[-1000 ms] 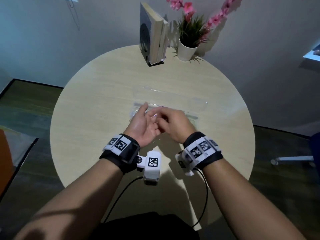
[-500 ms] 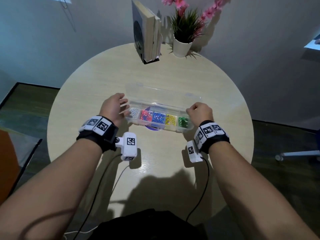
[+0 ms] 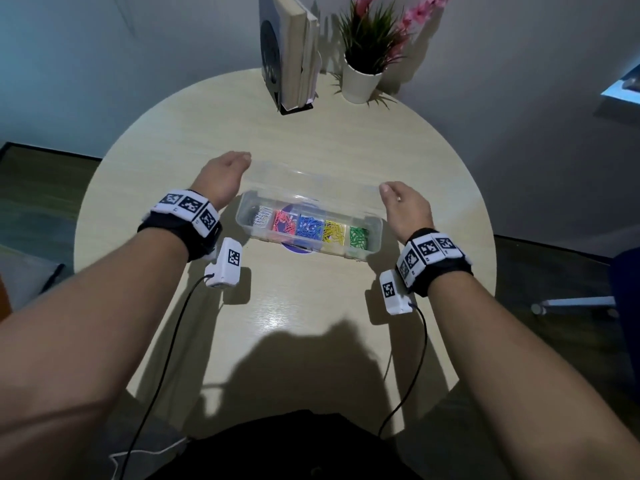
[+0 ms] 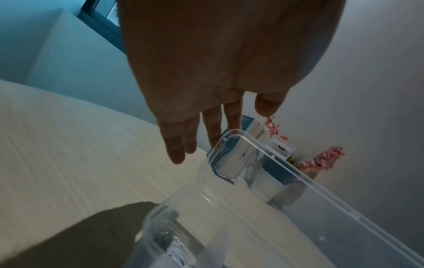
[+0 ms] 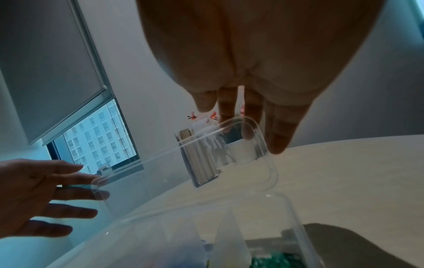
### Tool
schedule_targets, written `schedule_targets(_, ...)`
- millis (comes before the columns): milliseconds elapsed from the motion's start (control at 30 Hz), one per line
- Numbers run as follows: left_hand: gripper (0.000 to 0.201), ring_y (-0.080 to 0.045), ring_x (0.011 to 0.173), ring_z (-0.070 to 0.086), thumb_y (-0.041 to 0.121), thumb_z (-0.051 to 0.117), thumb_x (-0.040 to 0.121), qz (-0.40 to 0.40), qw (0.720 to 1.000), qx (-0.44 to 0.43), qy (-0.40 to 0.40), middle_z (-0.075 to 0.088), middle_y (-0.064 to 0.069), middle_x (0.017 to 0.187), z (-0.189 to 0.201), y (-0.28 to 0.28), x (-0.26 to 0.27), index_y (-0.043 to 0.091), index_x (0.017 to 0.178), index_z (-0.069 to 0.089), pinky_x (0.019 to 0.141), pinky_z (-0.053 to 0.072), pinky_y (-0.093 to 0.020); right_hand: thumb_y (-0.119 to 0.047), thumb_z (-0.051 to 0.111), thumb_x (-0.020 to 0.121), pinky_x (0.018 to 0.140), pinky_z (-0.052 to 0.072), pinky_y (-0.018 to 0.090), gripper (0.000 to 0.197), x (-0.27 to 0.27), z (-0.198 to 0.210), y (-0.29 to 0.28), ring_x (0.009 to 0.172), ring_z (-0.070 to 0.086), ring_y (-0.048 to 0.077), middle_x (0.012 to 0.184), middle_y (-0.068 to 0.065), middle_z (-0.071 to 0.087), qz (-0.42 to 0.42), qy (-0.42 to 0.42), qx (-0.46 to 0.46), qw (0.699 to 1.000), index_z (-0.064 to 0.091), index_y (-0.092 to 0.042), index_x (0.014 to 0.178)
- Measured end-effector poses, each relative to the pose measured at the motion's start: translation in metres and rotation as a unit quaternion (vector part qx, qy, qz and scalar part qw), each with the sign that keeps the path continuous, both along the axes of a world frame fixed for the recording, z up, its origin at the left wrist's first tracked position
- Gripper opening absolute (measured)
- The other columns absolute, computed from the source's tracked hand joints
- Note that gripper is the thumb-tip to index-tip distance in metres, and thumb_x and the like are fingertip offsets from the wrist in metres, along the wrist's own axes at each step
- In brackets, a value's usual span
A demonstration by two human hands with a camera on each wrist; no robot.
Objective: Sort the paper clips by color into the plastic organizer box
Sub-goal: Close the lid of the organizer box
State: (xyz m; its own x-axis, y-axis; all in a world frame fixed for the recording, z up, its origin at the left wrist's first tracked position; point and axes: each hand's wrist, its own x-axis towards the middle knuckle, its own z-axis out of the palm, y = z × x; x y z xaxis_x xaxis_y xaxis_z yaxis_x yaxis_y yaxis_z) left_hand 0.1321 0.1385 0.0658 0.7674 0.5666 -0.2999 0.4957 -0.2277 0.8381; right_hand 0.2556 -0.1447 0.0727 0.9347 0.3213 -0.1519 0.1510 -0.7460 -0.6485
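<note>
both hands have risen from the box's ends to its lid since half a second ago. round table (image 3: 284, 341) carries the plastic organizer box (image 3: 375, 228) at centre, lid (image 3: 311, 185) half raised. left hand (image 3: 221, 178) and right hand (image 3: 407, 206) flank the lid's ends, fingers straight, gripping nothing; contact cannot be told. paper clips (image 3: 310, 228) sit sorted by colour in its compartments.

My right hand (image 5: 252, 72) at the raised clear lid (image 5: 183, 172)

I see my straight fingers (image 5: 278, 134) at the lid's far corner, one behind the plastic. My left hand (image 5: 34, 195) spreads at the opposite end. Below, the organizer box (image 5: 296, 226) shows green clips (image 5: 282, 261); books (image 5: 199, 163) stand on the table (image 5: 355, 181).
</note>
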Motion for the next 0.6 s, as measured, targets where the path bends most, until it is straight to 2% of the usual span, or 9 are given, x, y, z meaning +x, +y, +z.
schedule_targets(67,0.035,-0.029,0.115,0.054,0.032,0.046,0.096,-0.013,0.999,0.051,0.012,0.063,-0.009,0.123,-0.001,-0.001,-0.011,0.009,0.113,0.065,0.097,0.043,-0.037,-0.031,0.046,0.097,0.086,0.038,0.024,0.029,-0.007,-0.004,-0.003,0.108,0.057,0.025,0.113,0.008,0.065,-0.013,-0.011,0.017,1.0,0.065,-0.016,0.111)
schedule_targets(133,0.033,-0.028,0.104,0.058,0.033,0.049,0.096,-0.033,0.993,0.106,0.03,0.067,-0.01,0.112,-0.004,-0.004,-0.023,0.006,0.103,0.067,0.084,0.042,-0.03,-0.03,0.05,0.095,0.086,0.037,0.023,0.024,-0.015,-0.009,-0.008,0.105,0.057,0.021,0.111,0.006,0.066,-0.02,-0.008,0.026,0.999,0.067,-0.017,0.107)
schedule_targets(200,0.03,-0.024,0.105,0.058,0.033,0.053,0.095,-0.048,0.989,0.13,0.05,0.067,-0.006,0.116,-0.011,-0.009,-0.033,0.007,0.096,0.068,0.085,0.041,-0.026,-0.029,0.054,0.093,0.087,0.036,0.021,0.022,-0.026,-0.015,-0.013,0.103,0.056,0.018,0.112,0.005,0.066,-0.025,0.005,0.028,0.999,0.069,-0.017,0.103)
schedule_targets(267,0.025,-0.022,0.117,0.056,0.031,0.058,0.092,-0.059,0.986,0.144,0.064,0.062,-0.004,0.129,-0.023,-0.013,-0.039,0.008,0.091,0.069,0.095,0.039,-0.026,-0.026,0.058,0.091,0.086,0.034,0.018,0.02,-0.038,-0.026,-0.016,0.103,0.056,0.018,0.115,0.003,0.065,-0.027,0.008,0.003,1.0,0.071,-0.015,0.101)
schedule_targets(300,0.023,-0.022,0.122,0.053,0.029,0.061,0.091,-0.069,0.982,0.158,0.074,0.058,-0.004,0.134,-0.028,-0.017,-0.04,0.009,0.094,0.07,0.099,0.037,-0.026,-0.024,0.06,0.09,0.087,0.033,0.015,0.019,-0.044,-0.032,-0.016,0.105,0.056,0.017,0.117,0.002,0.063,-0.024,0.005,-0.01,1.0,0.07,-0.015,0.103)
schedule_targets(367,0.029,-0.023,0.129,0.047,0.025,0.064,0.088,-0.106,0.971,0.194,0.091,0.051,-0.008,0.141,-0.038,-0.027,-0.04,0.011,0.114,0.068,0.105,0.033,-0.029,-0.021,0.06,0.09,0.092,0.032,0.013,0.027,-0.055,-0.044,-0.014,0.111,0.055,0.018,0.126,0.0,0.056,0.003,-0.006,-0.044,0.999,0.068,-0.014,0.115)
schedule_targets(433,0.044,-0.024,0.137,0.036,0.026,0.065,0.088,-0.144,0.957,0.223,0.119,0.04,-0.01,0.149,-0.049,-0.038,-0.042,0.015,0.13,0.059,0.113,0.027,-0.032,-0.019,0.057,0.092,0.102,0.035,0.02,0.033,-0.063,-0.052,-0.011,0.116,0.052,0.022,0.132,0.003,0.051,0.038,-0.035,-0.107,0.993,0.064,-0.015,0.124)
schedule_targets(500,0.047,-0.024,0.143,0.025,0.028,0.061,0.091,-0.169,0.939,0.265,0.14,0.033,-0.009,0.153,-0.057,-0.045,-0.045,0.017,0.136,0.053,0.116,0.023,-0.035,-0.016,0.056,0.091,0.106,0.039,0.033,0.036,-0.069,-0.057,-0.01,0.118,0.051,0.029,0.133,0.009,0.049,0.071,-0.072,-0.149,0.984,0.061,-0.012,0.126)
schedule_targets(600,0.045,-0.027,0.145,0.019,0.024,0.055,0.094,-0.215,0.904,0.342,0.139,0.034,-0.012,0.152,-0.058,-0.046,-0.046,0.015,0.137,0.052,0.114,0.023,-0.038,-0.014,0.058,0.09,0.107,0.038,0.034,0.042,-0.07,-0.057,-0.011,0.123,0.048,0.03,0.139,0.011,0.042,0.1,-0.072,-0.173,0.977,0.054,-0.011,0.132)
